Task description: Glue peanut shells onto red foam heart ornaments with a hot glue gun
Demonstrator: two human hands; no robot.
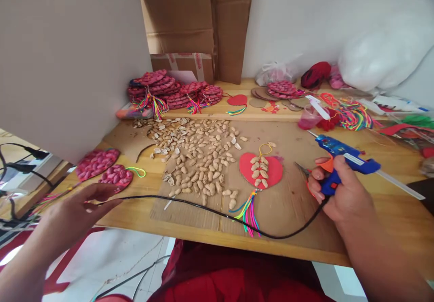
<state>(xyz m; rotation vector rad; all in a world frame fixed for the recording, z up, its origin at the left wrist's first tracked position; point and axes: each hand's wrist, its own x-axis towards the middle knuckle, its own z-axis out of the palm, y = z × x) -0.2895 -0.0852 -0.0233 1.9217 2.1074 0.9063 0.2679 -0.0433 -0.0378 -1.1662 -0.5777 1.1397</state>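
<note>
Your right hand point(342, 193) is wrapped around the blue glue gun point(342, 159), nozzle aimed left at the red heart point(261, 170) just beyond it. Your left hand point(73, 211) pinches its black cord point(203, 208). You seem between gluing steps; next, clear cord slack, then steady the nozzle.

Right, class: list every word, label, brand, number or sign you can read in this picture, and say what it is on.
None can be read.
White label on the blue glue gun in the right hand: too blurred.
Red print on the tape across the cardboard box: too small.
Packets at the far right of the table: print too blurred.
</note>
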